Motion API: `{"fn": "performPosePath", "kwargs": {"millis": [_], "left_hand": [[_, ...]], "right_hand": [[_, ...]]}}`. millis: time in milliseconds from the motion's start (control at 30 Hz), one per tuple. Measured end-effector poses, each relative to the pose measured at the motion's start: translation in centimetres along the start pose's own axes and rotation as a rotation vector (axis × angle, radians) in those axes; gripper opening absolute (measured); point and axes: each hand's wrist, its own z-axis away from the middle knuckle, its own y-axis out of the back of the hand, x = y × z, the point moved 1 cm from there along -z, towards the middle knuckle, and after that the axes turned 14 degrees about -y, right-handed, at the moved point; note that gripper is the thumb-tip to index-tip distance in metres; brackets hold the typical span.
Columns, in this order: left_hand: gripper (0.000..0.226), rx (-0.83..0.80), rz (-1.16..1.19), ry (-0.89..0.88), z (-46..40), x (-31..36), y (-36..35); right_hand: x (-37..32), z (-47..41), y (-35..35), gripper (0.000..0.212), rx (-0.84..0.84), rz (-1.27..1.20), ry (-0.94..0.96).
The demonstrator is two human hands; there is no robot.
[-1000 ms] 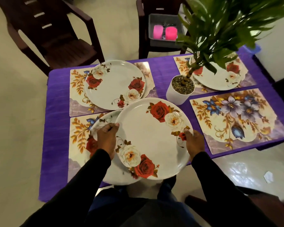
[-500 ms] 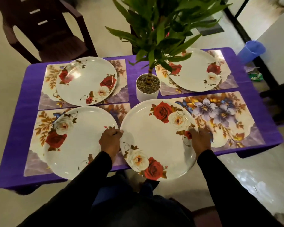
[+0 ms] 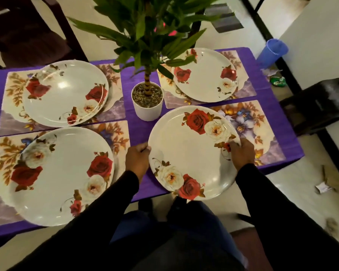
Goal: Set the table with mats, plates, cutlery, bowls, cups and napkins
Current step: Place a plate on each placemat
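Note:
I hold a white plate with red and white roses (image 3: 190, 153) by its rim, my left hand (image 3: 137, 160) on its left edge and my right hand (image 3: 241, 152) on its right edge. The plate hangs over the table's near edge, partly over the near right floral mat (image 3: 262, 132). Three matching plates lie on mats: near left plate (image 3: 53, 177), far left plate (image 3: 65, 94), far right plate (image 3: 204, 75). The table (image 3: 139, 132) has a purple cloth.
A white pot (image 3: 147, 106) with a tall green plant (image 3: 145, 32) stands at the table's middle, just beyond the held plate. A dark chair (image 3: 27, 34) is at the far left. A blue cup (image 3: 273, 51) and scraps lie on the floor to the right.
The held plate has moved right, off the near left plate and toward the near right mat. Both hands went with it. The view has shifted right too.

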Motion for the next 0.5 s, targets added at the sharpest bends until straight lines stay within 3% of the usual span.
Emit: {"fn": "performPosePath", "kwargs": {"millis": [133,300,500], "left_hand": [[0.035,0.029,-0.015,-0.001,-0.3,0.6,-3.7],[0.014,0.089,-0.105,0.036,-2.5,0.6,-9.6],[0.025,0.179,-0.25,0.112,-3.6,-3.6,-15.9]], "right_hand": [[0.3,-2.9,2.0,0.026,0.025,-0.022,0.014],[0.5,-8.7,4.6,0.025,-0.022,-0.026,0.015],[1.1,-15.1,7.0,0.025,-0.14,0.088,0.049]]}}
